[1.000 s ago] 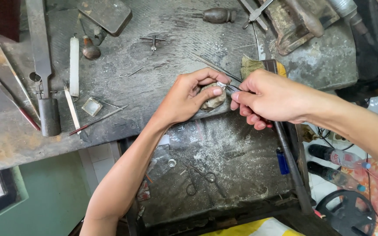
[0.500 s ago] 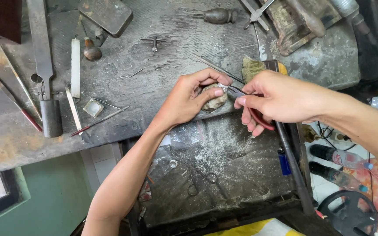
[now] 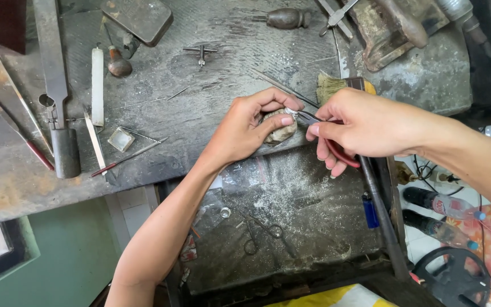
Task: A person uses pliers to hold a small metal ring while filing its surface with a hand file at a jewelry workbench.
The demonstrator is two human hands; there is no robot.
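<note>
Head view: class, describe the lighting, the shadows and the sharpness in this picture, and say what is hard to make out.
Head view: soft, even daylight, no harsh glare; faint shadows under the left hand and right hand; the grey workbench and its tools look sharp; the small piece held at the pliers tip is too tiny to identify; the tray below is dimmer, with pale dust.

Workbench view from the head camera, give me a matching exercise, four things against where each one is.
Things:
1. pliers
2. blue lighter
3. brush
4. white stick

Places:
A. lying on the bench top far to the left
B. in the right hand
C. at the right edge of the dusty tray
D. just behind the hands

Pairs: 1-B, 2-C, 3-D, 4-A
</note>
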